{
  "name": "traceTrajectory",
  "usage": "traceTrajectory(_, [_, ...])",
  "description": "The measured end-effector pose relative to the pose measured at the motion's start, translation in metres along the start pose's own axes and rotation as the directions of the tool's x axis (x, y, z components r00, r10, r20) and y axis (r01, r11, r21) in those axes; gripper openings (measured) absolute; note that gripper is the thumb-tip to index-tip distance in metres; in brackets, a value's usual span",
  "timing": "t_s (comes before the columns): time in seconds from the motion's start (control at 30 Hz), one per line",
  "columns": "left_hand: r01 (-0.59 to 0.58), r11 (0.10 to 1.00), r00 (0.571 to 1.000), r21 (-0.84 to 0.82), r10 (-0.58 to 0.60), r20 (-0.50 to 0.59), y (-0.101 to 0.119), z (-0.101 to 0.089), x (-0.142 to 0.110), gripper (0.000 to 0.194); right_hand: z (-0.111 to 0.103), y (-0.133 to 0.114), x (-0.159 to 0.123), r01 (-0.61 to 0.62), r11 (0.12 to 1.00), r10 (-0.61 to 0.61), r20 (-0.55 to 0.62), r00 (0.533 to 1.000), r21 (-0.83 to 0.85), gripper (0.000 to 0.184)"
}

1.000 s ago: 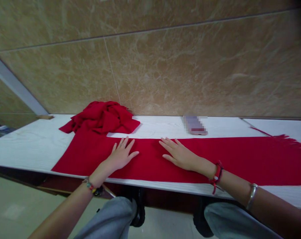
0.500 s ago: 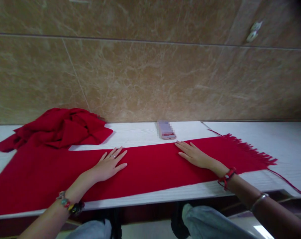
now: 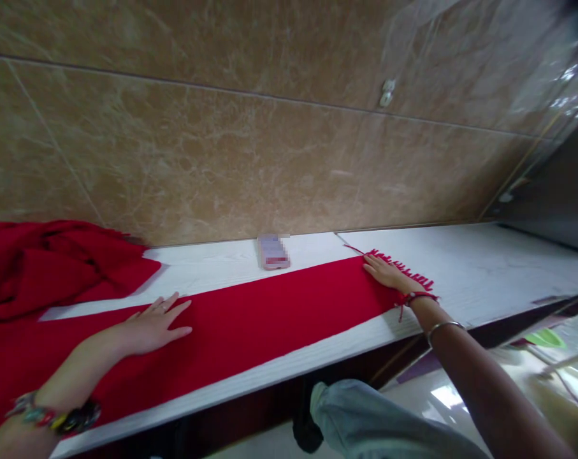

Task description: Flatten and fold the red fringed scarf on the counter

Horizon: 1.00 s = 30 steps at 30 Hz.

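A long red scarf [image 3: 269,312] lies flat along the white table, its fringe [image 3: 413,275] at the right end. My left hand [image 3: 150,325] rests palm down on the scarf with fingers spread. Near the fringed end, my right hand [image 3: 387,273] presses flat on the cloth, fingers stretched toward the far edge. At the far left, more of the red cloth [image 3: 64,264] is bunched in a loose heap that runs out of view.
A phone [image 3: 273,252] lies on the white table [image 3: 480,261] behind the scarf, close to the tiled wall [image 3: 222,166]. A dark panel [image 3: 556,191] stands at the far right. A green basin [image 3: 547,338] shows low on the right.
My right hand has slid along the scarf to the right, up to the fringe. My left hand stays flat on the cloth. The view has turned to the right.
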<state>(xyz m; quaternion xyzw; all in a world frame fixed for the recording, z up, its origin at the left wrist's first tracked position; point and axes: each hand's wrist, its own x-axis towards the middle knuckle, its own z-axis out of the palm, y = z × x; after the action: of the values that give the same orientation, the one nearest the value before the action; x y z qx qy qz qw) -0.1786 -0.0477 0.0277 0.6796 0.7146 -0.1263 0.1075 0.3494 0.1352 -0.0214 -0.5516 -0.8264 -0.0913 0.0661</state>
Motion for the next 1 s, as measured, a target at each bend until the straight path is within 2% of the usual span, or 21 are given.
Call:
traceTrajectory(0.1, [-0.020, 0.999, 0.999, 0.035, 0.022, -0.033, 0.020, -0.006, 0.007, 0.074, -0.010, -0.014, 0.009, -0.026, 0.999, 0.027, -0.037, 0.999, 0.032, 0.042])
traceTrajectory(0.2, [-0.074, 0.995, 0.997, 0.065, 0.075, -0.008, 0.044, -0.009, 0.014, 0.073, -0.021, -0.052, 0.021, 0.032, 0.993, -0.025, -0.063, 0.998, 0.114, 0.046])
traceTrajectory(0.3, [-0.103, 0.992, 0.995, 0.069, 0.102, 0.016, 0.066, -0.011, 0.019, 0.073, -0.035, -0.106, 0.024, 0.225, 0.912, -0.222, -0.048, 0.974, 0.342, 0.050])
traceTrajectory(0.43, [-0.159, 0.986, 0.987, 0.041, 0.158, 0.040, 0.082, -0.016, 0.019, 0.072, -0.046, -0.170, 0.017, 0.413, 0.819, -0.459, 0.022, 0.888, 0.399, 0.056])
traceTrajectory(0.53, [-0.169, 0.986, 0.985, 0.008, 0.168, 0.046, 0.079, -0.018, 0.018, 0.072, -0.045, -0.188, 0.013, 0.460, 0.798, -0.527, 0.080, 0.846, 0.388, 0.055])
traceTrajectory(0.77, [-0.133, 0.991, 0.991, -0.022, 0.133, -0.022, 0.046, -0.013, 0.016, 0.071, -0.052, -0.194, 0.020, 0.444, 0.821, -0.517, 0.139, 0.845, 0.359, 0.056])
traceTrajectory(0.87, [-0.098, 0.995, 0.995, -0.016, 0.098, -0.022, 0.033, -0.011, 0.010, 0.070, -0.060, -0.216, 0.025, 0.475, 0.805, -0.546, 0.132, 0.827, 0.354, 0.054])
traceTrajectory(1.0, [-0.042, 0.999, 0.999, -0.027, 0.042, -0.017, 0.012, -0.007, -0.003, 0.069, -0.067, -0.256, 0.036, 0.525, 0.776, -0.593, 0.122, 0.796, 0.349, 0.055])
